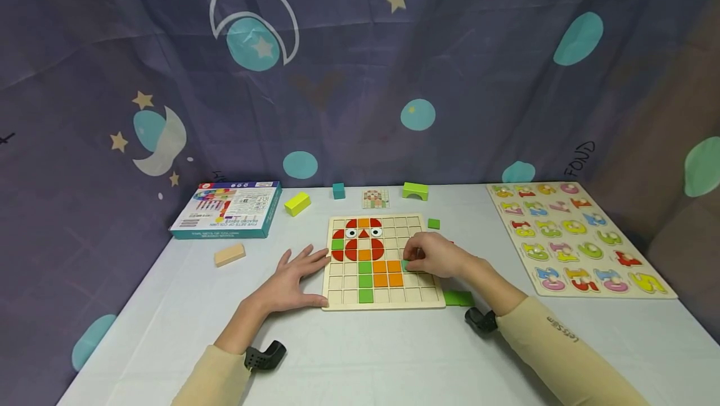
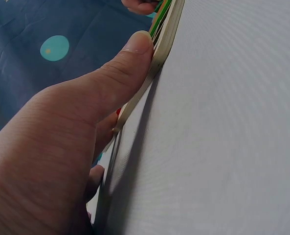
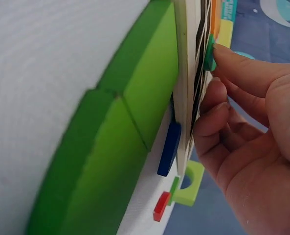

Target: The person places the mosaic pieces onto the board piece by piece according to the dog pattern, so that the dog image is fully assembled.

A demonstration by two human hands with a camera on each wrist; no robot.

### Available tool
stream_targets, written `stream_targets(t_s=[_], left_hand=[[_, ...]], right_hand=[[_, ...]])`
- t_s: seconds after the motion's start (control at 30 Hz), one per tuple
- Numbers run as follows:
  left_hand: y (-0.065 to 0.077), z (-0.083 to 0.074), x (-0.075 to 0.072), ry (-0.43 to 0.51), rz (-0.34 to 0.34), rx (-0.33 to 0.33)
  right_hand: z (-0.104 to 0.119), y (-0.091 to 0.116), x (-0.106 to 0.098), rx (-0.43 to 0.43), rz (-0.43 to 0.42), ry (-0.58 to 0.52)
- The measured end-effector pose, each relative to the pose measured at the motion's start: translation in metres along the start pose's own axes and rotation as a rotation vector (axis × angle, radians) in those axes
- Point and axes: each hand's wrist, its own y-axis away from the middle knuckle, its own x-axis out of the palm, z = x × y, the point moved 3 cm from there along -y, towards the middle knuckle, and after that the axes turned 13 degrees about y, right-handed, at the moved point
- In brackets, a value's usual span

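A wooden grid board [image 1: 388,306] lies flat on the white table. Set in it are red pieces [image 1: 350,250] with two round eyes, a column of green tiles [image 1: 365,281] and a block of orange tiles [image 1: 388,273]. My left hand [image 1: 287,284] rests spread at the board's left edge, its thumb [image 2: 135,54] touching the rim. Over the right half, my right hand [image 1: 439,255] pinches a green tile [image 3: 211,54] just right of the orange ones. Part of that tile is hidden by the fingers.
A number puzzle [image 1: 574,237] lies far right, a box [image 1: 225,212] at back left. Around the board are a picture card [image 1: 375,198], yellow block [image 1: 297,203], green arch [image 1: 415,191], wooden block [image 1: 229,255] and green pieces [image 1: 458,298]. The right wrist view shows a blue piece [image 3: 169,149].
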Motion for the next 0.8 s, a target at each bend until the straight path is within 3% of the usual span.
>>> stream_targets(t_s=[0.4, 0.8], left_hand=[[-0.001, -0.001, -0.001, 0.000, 0.000, 0.006], [-0.001, 0.002, 0.000, -0.009, -0.005, 0.015]], right_hand=[[0.002, 0.000, 0.000, 0.073, 0.034, -0.019], [-0.015, 0.013, -0.011, 0.091, -0.022, -0.131]])
